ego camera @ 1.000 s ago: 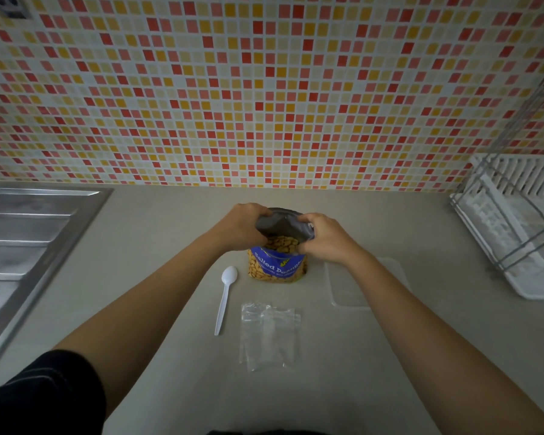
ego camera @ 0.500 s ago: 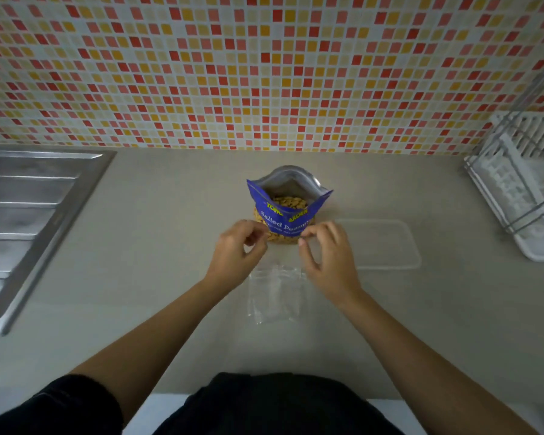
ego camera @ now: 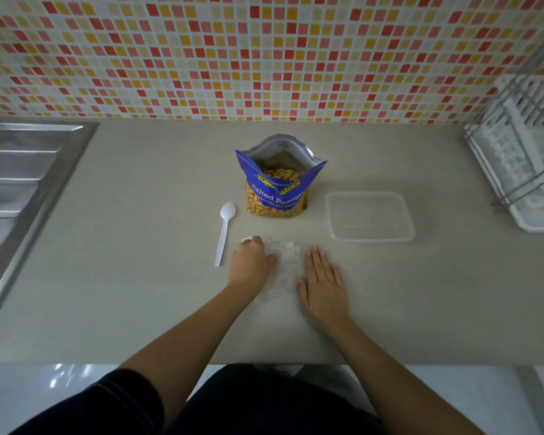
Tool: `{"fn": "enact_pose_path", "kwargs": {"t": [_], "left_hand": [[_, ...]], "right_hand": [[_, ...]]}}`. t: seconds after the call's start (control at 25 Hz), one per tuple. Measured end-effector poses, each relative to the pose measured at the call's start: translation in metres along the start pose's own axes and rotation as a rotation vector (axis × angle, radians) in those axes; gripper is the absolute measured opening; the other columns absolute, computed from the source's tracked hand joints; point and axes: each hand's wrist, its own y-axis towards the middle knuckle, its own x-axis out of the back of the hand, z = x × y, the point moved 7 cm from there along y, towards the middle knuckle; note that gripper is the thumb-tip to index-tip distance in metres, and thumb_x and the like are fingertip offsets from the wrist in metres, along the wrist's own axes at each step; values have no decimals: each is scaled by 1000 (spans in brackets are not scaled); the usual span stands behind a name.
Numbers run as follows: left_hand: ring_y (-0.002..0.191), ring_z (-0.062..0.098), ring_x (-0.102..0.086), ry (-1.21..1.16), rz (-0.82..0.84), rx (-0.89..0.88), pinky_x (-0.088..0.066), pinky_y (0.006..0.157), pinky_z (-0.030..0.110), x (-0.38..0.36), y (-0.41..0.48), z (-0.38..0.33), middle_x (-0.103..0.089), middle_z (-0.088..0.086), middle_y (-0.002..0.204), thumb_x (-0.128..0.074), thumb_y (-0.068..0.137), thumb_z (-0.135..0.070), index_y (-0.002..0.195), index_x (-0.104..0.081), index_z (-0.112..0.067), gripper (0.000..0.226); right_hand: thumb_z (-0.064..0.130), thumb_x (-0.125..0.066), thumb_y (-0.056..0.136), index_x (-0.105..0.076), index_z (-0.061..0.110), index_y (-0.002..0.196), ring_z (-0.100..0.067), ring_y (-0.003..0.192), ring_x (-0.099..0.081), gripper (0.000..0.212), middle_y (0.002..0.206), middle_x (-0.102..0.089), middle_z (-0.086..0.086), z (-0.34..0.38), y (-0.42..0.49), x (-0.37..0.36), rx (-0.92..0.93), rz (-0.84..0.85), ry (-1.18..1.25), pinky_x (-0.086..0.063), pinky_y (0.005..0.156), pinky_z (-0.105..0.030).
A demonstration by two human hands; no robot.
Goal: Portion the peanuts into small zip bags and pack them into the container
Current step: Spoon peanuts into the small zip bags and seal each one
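A blue salted-peanut pouch (ego camera: 277, 183) stands open on the beige counter, peanuts visible inside. Just in front of it lies a small stack of clear zip bags (ego camera: 283, 268). My left hand (ego camera: 252, 262) rests on the left part of the stack, fingers curled over its far corner. Flat on the counter lies my right hand (ego camera: 322, 277), fingers spread, at the stack's right edge. A white plastic spoon (ego camera: 225, 229) lies left of the pouch. To the pouch's right sits a clear rectangular container (ego camera: 370, 216).
A steel sink drainboard (ego camera: 22, 183) fills the left side. A white dish rack (ego camera: 528, 158) stands at the far right. The mosaic tile wall (ego camera: 264, 58) runs behind. The counter's front edge (ego camera: 264, 361) is close to my body.
Both hands left the pouch's mouth and came down toward me onto the zip bags. The pouch now stands open by itself. The camera tilted down and back.
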Motion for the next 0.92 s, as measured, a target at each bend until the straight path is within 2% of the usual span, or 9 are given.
{"fn": "enact_pose_path", "kwargs": {"t": [0.08,0.24,0.44,0.56,0.64,0.68,0.76,0.84,0.92], "left_hand": [[99,36,-57,-3,9,10,-44,82,38,-5,1,-4,-62,19,105,-62,83,-25,106,-54,-1,34],[100,34,-57,-125,17,60,-46,84,38,-9,4,-4,-64,18,103,-60,79,-11,113,-50,-5,36],[94,30,-61,-291,-14,76,-50,81,36,0,2,-3,-68,12,91,-54,78,1,110,-55,-7,33],[86,23,-62,-405,-42,100,-47,72,27,13,0,-2,-66,9,90,-57,80,-4,110,-55,-9,30],[82,17,-60,-532,-40,157,-45,67,22,23,-4,2,-66,2,88,-58,82,-9,109,-55,-13,28],[82,16,-59,-629,-34,186,-46,69,23,26,-5,5,-66,0,85,-58,82,-10,109,-56,-14,28],[77,18,-58,-846,-1,231,-47,69,26,28,-10,8,-62,1,80,-57,84,-7,112,-56,-12,29],[72,17,-57,-970,36,242,-48,64,24,28,-15,7,-56,2,79,-57,86,-4,114,-55,-11,29],[73,17,-61,-983,61,217,-52,63,23,29,-19,5,-54,4,83,-57,86,-3,114,-54,-12,30]], "right_hand": [[35,-27,87,-37,3,139,-26,136,-36,61,146,-39,-12,-1,0,1,12,-25,-17,-16,114,-36],[34,-29,86,-41,4,137,-25,134,-40,60,144,-43,-11,-2,1,0,-4,-19,-24,-16,114,-36],[33,-32,83,-50,4,130,-23,126,-50,58,137,-52,-11,-2,1,-1,5,9,-31,-40,101,-45],[40,-18,86,-34,3,140,-22,138,-34,67,149,-34,-11,-1,1,2,35,20,7,-20,112,-39],[50,-8,85,-18,7,146,-15,145,-12,75,156,-17,-6,-1,0,8,35,48,226,-1,115,-28],[53,-13,86,-20,9,146,-13,144,-13,75,155,-20,-4,1,-2,16,21,39,396,-3,116,-25],[52,-37,89,-31,14,142,-6,133,-34,66,143,-40,3,9,-3,33,-93,33,820,-23,109,-17],[36,-57,89,-41,17,134,2,102,-54,51,116,-57,9,17,1,37,-297,72,1196,-40,85,-6],[16,-64,85,-46,12,125,-1,73,-58,44,90,-63,6,19,9,36,-428,60,1412,-47,69,-13]]}}
